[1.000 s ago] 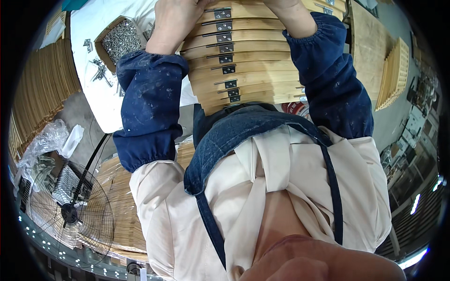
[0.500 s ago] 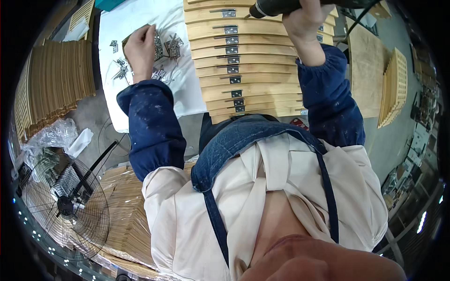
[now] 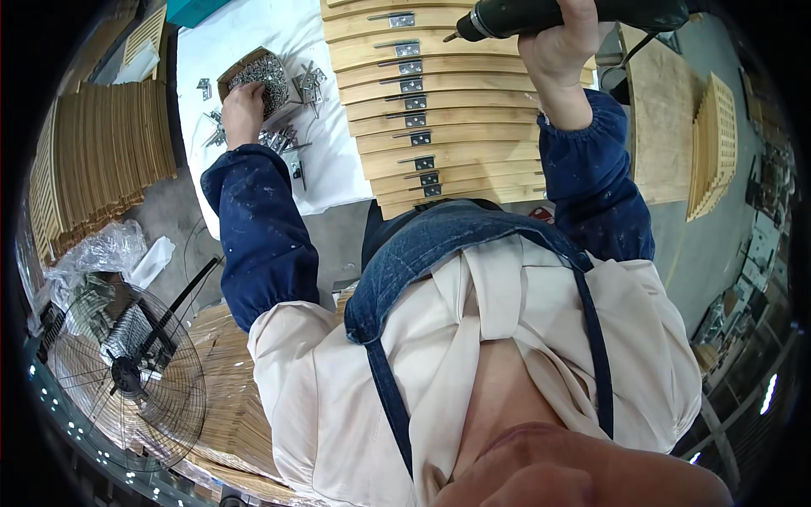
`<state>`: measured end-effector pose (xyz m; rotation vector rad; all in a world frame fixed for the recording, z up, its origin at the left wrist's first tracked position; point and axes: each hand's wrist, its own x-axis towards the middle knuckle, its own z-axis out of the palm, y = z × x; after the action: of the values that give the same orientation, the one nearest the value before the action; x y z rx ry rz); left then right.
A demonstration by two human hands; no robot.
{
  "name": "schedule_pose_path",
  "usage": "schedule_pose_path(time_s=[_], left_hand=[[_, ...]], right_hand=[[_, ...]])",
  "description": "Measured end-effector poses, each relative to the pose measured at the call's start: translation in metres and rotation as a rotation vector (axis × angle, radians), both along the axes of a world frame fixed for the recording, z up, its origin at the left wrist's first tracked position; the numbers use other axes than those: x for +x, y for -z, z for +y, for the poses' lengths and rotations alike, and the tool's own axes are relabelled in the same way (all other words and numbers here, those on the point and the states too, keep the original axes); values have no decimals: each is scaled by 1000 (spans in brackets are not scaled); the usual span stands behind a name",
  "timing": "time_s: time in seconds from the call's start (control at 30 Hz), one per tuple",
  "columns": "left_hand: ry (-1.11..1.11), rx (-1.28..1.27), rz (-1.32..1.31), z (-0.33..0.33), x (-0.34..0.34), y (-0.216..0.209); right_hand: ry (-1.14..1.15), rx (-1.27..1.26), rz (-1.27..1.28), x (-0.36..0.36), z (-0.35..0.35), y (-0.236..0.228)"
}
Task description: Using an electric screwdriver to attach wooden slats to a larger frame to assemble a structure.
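screws (image 3: 263, 74) under left hand (image 3: 242, 106); right hand (image 3: 559, 46) grips drill (image 3: 557, 14).

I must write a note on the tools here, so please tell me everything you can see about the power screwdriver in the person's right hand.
The power screwdriver is a dark, greenish-black tool with a rounded body and a short metal bit at its left end. It lies nearly level, pointing left, above the stacked wooden slats that carry small metal brackets. The right hand grips its body from below. The bit touches nothing. Its upper part is cut off by the picture's edge.
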<state>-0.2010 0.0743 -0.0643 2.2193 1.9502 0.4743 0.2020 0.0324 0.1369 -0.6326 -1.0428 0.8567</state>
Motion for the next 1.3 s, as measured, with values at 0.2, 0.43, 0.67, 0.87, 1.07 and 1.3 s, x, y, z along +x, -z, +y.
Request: schedule_pose_path(time_s=[0.2,0.43,0.67,0.87,1.07,1.3], left_hand=[[-114,54,-241,-5,10,-24],[47,-402,-1435,-48,148,-84],[109,-632,-1861,-61,193,-83],[158,-661,-1869,-56,199,-83],[204,-729,-1885,-53,188,-82],[380,-706,-1836,-34,186,-80]], right_hand=[[-9,-23,35,5,4,9],[-135,-177,501,-2,-1,-11],[-91,-35,221,-10,1,-5],[-76,2,179,-6,5,-3],[-166,47,222,-7,11,6],[-185,126,86,-10,21,-17]])
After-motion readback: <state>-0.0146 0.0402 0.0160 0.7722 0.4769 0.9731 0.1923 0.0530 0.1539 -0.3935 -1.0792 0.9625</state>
